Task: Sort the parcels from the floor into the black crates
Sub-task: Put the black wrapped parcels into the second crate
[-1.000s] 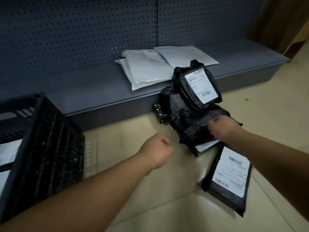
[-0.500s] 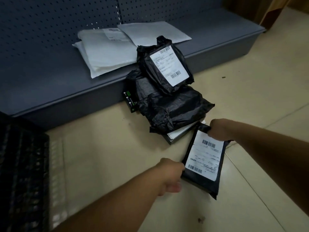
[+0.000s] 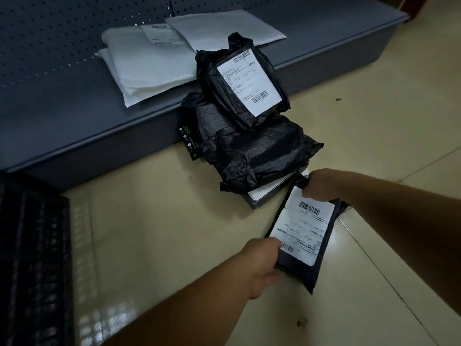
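While both hands close on it, a flat black parcel (image 3: pixel 303 236) with a white shipping label sits low over the tiled floor (image 3: pixel 154 221), at the near right of the pile. The right hand (image 3: pixel 320 187) grips its far top corner, fingers curled over the edge and onto the label. The left hand (image 3: pixel 264 267) holds the near left edge, thumb lying on the label's lower corner and fingers tucked underneath. Whether the parcel's underside touches the floor cannot be told.

Just beyond it, a heap of black parcels leans against the front of a grey shelf base (image 3: pixel 74 116). A labelled black bag (image 3: pixel 243 82) lies tilted on top, its label facing up. Below it rests a crumpled black bag (image 3: pixel 259 156) with no label showing, and under that a thin grey-edged flat packet (image 3: pixel 272 191) pokes out towards the held parcel. A small black box with green print (image 3: pixel 188 141) stands wedged at the heap's left side.

On the shelf base lie white mailers (image 3: pixel 147 63), overlapping, the left one carrying a label. A black crate (image 3: pixel 32 258) with a slotted wall fills the lower left corner, well apart from the heap.
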`<action>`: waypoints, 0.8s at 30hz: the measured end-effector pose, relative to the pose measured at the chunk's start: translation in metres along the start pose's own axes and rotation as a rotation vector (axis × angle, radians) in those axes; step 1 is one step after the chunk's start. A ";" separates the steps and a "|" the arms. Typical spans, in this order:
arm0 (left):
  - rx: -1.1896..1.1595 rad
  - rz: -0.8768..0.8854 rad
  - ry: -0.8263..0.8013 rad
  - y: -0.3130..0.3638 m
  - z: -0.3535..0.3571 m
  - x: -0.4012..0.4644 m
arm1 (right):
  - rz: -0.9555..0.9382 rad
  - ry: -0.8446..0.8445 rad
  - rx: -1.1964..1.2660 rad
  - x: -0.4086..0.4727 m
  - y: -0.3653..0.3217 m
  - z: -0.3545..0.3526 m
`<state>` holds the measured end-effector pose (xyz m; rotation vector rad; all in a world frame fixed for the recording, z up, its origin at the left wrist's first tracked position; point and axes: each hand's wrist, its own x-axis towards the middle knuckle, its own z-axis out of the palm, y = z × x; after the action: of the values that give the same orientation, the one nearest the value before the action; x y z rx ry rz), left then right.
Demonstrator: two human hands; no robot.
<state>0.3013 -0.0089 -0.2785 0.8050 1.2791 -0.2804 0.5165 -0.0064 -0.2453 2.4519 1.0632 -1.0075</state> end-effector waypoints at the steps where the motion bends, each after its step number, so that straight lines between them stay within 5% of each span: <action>1: 0.000 -0.002 0.018 0.000 -0.003 -0.002 | 0.007 -0.007 0.017 -0.002 -0.002 0.000; 13: -0.180 0.092 0.158 -0.002 -0.071 -0.029 | 0.086 -0.275 0.475 -0.025 -0.045 0.002; 24: -0.214 0.192 0.319 -0.003 -0.169 -0.068 | 0.047 -0.373 0.403 -0.060 -0.118 -0.002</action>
<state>0.1542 0.0859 -0.2276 0.8016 1.4872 0.1433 0.4034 0.0441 -0.2000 2.4155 0.7306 -1.7197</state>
